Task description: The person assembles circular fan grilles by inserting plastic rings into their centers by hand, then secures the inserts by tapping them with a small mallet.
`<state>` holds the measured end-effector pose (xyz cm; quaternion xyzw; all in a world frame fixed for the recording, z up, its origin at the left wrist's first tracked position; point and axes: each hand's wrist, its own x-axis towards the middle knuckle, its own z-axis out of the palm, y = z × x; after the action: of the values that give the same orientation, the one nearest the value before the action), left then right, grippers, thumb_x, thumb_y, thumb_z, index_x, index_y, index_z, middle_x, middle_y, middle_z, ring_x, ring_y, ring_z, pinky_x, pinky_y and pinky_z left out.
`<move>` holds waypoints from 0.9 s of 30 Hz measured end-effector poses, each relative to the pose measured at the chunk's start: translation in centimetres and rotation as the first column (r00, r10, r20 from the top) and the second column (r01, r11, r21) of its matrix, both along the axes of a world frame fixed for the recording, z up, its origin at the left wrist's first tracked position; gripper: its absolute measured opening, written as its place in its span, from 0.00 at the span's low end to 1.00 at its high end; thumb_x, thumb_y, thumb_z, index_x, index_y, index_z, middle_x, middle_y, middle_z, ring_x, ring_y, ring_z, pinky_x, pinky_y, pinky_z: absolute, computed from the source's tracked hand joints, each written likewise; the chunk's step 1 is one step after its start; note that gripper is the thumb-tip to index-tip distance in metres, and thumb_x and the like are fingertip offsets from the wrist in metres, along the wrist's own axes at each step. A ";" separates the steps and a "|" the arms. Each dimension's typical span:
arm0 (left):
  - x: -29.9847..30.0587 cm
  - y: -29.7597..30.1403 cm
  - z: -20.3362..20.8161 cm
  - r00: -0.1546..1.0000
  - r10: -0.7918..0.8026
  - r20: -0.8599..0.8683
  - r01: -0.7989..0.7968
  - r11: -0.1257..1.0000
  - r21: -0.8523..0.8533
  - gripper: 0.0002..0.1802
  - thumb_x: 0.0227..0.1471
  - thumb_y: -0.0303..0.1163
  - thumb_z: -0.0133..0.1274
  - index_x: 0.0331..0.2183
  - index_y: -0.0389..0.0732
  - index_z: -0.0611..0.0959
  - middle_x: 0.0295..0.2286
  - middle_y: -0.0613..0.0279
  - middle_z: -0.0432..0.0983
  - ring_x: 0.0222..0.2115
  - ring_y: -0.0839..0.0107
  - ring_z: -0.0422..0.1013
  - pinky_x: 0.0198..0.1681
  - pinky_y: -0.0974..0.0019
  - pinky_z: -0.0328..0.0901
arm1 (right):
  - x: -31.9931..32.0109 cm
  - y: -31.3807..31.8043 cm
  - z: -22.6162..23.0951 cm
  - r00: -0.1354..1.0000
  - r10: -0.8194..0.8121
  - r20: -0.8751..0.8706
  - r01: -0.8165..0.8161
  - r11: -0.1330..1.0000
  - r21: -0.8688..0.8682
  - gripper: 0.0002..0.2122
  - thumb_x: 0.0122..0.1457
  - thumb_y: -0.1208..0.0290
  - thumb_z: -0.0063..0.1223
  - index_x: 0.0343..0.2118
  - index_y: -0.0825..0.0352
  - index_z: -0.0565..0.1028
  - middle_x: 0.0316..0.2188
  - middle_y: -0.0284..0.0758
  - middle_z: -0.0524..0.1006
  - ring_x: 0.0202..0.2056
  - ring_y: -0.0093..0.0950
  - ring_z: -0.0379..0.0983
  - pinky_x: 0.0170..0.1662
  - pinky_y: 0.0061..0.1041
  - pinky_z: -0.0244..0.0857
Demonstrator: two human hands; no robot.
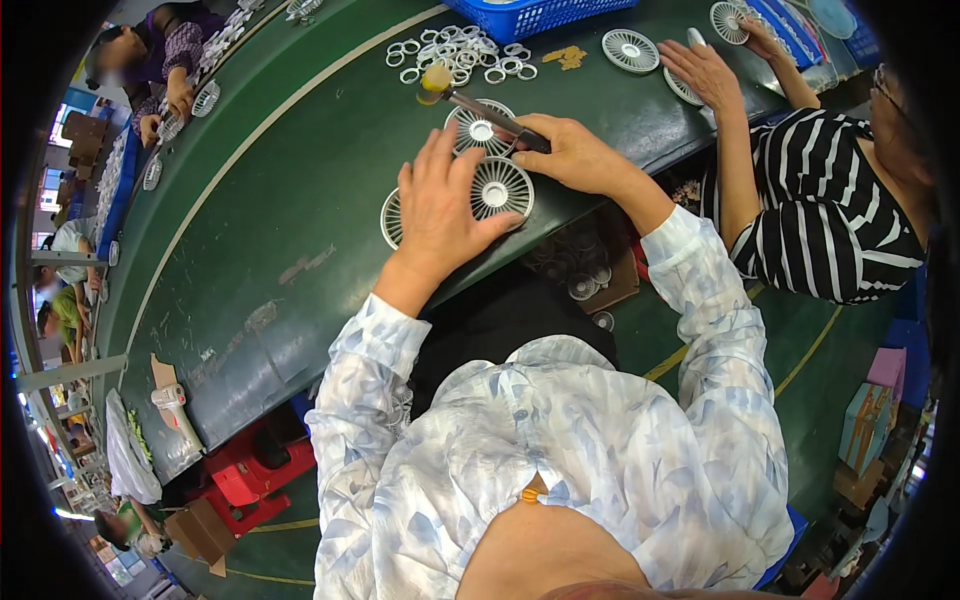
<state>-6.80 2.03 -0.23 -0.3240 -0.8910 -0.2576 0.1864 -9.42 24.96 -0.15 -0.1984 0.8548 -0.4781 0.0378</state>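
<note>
My right hand (580, 155) is wrapped round the dark handle of a small mallet (487, 112) with a yellow head, which points to the far left. Beneath the mallet lies a round grey spoked grille (481, 132). A second spoked grille (495, 188) lies nearer to me, next to it. My left hand (440, 200) rests with fingers spread over the grilles, its thumb across the near rim of the second one. Part of a third grille (391, 218) shows to the left of that hand, which hides the rest.
Many white rings (460, 52) lie at the back beside a blue basket (540, 15). A co-worker's hand (710, 75) is at more grilles on the right, near a loose grille (630, 50). A tape dispenser (172, 400) lies at the left table end. Another person works across the table.
</note>
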 end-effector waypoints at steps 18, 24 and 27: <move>2.1 -4.5 -0.4 0.995 0.101 0.001 -0.100 0.988 -0.121 0.41 0.41 0.55 0.66 0.51 0.39 0.77 0.53 0.53 0.71 0.56 0.53 0.64 0.58 0.30 0.53 | 5.3 1.9 5.6 0.910 -0.281 -0.304 0.347 0.919 0.189 0.13 0.66 0.63 0.49 0.43 0.69 0.69 0.23 0.48 0.77 0.30 0.51 0.76 0.32 0.47 0.67; 2.5 -5.0 -1.1 0.995 0.097 0.007 -0.095 0.986 -0.135 0.45 0.40 0.55 0.67 0.55 0.37 0.74 0.51 0.53 0.74 0.54 0.56 0.68 0.59 0.33 0.52 | 5.9 1.9 4.2 0.969 -0.099 -0.227 0.219 0.768 0.602 0.11 0.64 0.64 0.51 0.39 0.67 0.68 0.24 0.51 0.77 0.30 0.55 0.74 0.31 0.52 0.66; 2.5 -4.9 -0.9 0.987 0.139 0.076 -0.129 0.983 -0.129 0.48 0.41 0.54 0.67 0.58 0.36 0.71 0.51 0.54 0.75 0.53 0.56 0.69 0.61 0.36 0.52 | 5.6 0.9 4.9 0.923 -0.205 -0.325 0.336 0.841 0.424 0.11 0.64 0.64 0.51 0.40 0.66 0.69 0.24 0.50 0.77 0.29 0.55 0.74 0.30 0.51 0.66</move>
<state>-4.27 -2.89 -1.13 -0.2629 -0.9322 -0.2023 0.1448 -3.84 25.85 4.76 -0.1219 0.9617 -0.2244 -0.0991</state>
